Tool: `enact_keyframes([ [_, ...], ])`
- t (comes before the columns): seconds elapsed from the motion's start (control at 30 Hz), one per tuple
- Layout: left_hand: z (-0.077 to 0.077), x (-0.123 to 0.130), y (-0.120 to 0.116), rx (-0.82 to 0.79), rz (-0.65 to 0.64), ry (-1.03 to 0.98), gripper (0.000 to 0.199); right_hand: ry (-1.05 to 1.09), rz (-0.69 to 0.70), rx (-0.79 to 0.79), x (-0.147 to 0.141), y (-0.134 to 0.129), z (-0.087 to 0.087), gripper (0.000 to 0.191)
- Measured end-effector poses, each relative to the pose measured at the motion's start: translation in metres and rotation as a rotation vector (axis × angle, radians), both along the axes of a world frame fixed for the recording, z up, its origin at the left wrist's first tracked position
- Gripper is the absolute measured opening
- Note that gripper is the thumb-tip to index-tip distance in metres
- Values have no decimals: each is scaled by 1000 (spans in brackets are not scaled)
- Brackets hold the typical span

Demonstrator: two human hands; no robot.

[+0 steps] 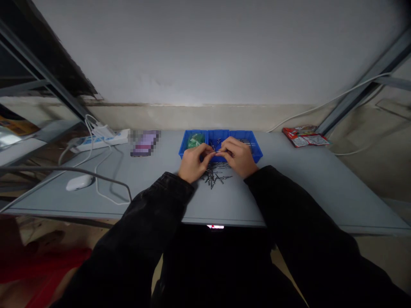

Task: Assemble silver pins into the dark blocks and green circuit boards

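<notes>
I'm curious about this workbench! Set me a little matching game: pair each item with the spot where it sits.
Items:
1. green packet
2. white computer mouse
3. loose metal fasteners
4. red printed packets

Spots:
A. far right corner of the table
B. left compartment of the blue tray
C. left side of the table, near the front edge
D. on the table, just in front of the tray

Pairs: 1-B; 2-C; 3-D; 4-A

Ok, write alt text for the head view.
A bare left hand and right hand pinch a small metal fastener over a blue three-compartment plastic tray, beside a heap of dark metal fasteners on a grey table.
</notes>
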State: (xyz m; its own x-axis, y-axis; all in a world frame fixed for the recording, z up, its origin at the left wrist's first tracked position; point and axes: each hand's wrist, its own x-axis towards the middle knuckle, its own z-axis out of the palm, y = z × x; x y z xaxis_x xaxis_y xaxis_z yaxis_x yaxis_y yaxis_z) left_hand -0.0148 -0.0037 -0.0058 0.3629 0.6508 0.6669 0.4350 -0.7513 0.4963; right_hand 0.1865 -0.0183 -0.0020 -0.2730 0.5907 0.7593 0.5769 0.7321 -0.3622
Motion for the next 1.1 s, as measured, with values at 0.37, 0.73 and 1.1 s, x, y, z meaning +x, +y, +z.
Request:
enact_keyframes([
  [0.37,3,0,-1,-4,0,-9,11,-12,26,-1,0,0,-1,22],
  [0.73,1,-1,1,-1,-26,-2,13,-7,33,32,-1,2,-2,21],
  [1.1,3,-1,-1,-42,-11,6,18,-23,31,33,0,2,-3,20],
])
